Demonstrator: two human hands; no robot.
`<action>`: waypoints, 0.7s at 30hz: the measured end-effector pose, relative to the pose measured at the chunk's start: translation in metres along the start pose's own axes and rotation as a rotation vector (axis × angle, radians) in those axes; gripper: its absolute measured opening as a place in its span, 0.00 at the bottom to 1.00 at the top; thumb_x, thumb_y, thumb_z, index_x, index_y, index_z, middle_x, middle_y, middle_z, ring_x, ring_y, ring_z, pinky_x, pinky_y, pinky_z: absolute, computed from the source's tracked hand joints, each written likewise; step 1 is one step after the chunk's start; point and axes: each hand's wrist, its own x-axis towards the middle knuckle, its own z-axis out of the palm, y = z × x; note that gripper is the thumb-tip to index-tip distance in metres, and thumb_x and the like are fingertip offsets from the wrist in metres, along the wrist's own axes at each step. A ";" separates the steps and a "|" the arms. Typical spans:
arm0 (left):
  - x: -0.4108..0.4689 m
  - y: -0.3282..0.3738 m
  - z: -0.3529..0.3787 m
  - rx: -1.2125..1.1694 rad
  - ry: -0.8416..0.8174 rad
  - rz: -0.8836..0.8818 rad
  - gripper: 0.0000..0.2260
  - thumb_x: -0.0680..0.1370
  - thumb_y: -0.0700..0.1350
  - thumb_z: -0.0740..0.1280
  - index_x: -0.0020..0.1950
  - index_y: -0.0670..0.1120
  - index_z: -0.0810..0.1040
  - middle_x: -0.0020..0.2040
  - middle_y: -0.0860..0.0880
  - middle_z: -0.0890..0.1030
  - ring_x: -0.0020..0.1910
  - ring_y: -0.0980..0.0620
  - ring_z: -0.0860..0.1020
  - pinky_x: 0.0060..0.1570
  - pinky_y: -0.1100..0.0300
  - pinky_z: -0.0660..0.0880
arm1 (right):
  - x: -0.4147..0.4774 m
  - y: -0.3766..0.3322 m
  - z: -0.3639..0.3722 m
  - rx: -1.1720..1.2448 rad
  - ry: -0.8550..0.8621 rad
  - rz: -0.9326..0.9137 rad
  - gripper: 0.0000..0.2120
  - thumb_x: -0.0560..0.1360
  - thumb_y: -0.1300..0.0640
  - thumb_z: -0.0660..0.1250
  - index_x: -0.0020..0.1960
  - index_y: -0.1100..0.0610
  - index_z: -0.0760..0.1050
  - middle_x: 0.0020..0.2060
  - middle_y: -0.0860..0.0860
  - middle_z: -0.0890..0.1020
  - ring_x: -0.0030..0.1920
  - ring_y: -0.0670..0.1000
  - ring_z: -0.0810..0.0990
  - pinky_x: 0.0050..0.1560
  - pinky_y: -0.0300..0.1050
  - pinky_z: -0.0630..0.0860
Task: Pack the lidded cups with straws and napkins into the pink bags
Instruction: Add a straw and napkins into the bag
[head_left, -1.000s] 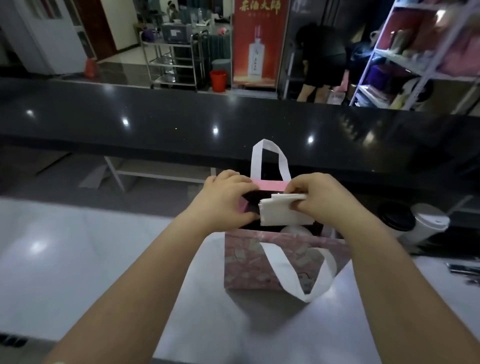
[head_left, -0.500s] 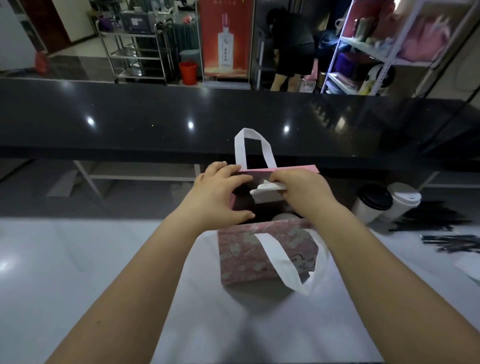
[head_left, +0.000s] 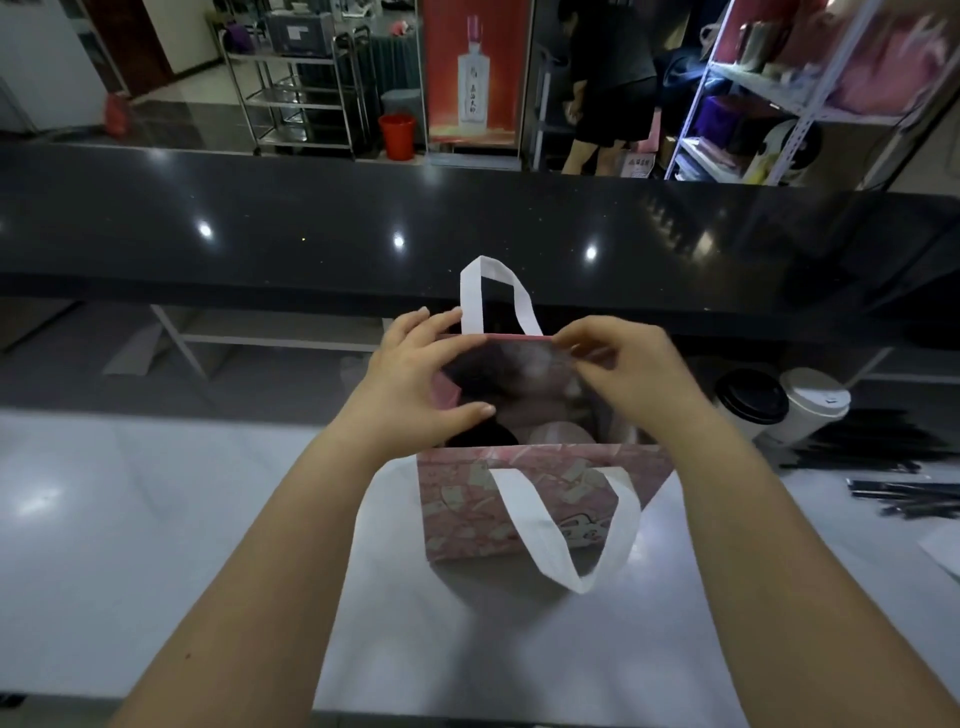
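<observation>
Glossy grey counter (head_left: 156, 519): left hand (head_left: 415, 379) and right hand (head_left: 634, 374) pinch the boxy pink bag (head_left: 457, 509).

Pink patterned bag (head_left: 467, 509): matt, cloth-like, with flat white fabric strap handles (head_left: 545, 540). Pale grey worktop (head_left: 156, 519): smooth, softly glossy. Black speckled counter ledge (head_left: 311, 228): polished, mirror-bright. White cup with black plastic lid (head_left: 750, 402): slight sheen. Bare metal trolley (head_left: 291, 98) behind.

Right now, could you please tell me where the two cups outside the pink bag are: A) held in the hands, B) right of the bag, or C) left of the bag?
B: the black-lidded cup and white-lidded cup stand right of the pink bag.
</observation>
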 end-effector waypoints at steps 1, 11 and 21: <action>-0.002 0.000 0.001 -0.046 0.034 -0.011 0.30 0.70 0.56 0.75 0.71 0.59 0.71 0.76 0.59 0.61 0.77 0.55 0.49 0.73 0.49 0.53 | -0.006 0.004 -0.007 0.109 0.038 -0.003 0.16 0.72 0.67 0.70 0.48 0.47 0.82 0.43 0.41 0.84 0.45 0.42 0.81 0.50 0.37 0.78; -0.053 -0.008 0.026 -0.545 0.270 -0.220 0.29 0.67 0.69 0.68 0.67 0.65 0.72 0.70 0.67 0.69 0.69 0.57 0.69 0.68 0.47 0.70 | -0.069 0.073 -0.018 0.659 0.165 0.246 0.15 0.71 0.45 0.67 0.55 0.48 0.81 0.53 0.47 0.84 0.56 0.49 0.82 0.54 0.46 0.79; -0.077 -0.011 0.053 -0.755 0.235 -0.341 0.21 0.64 0.54 0.77 0.55 0.66 0.81 0.54 0.59 0.84 0.53 0.56 0.82 0.46 0.64 0.80 | -0.082 0.088 0.009 0.884 -0.196 0.270 0.22 0.68 0.49 0.75 0.62 0.45 0.78 0.56 0.52 0.83 0.57 0.52 0.82 0.56 0.49 0.80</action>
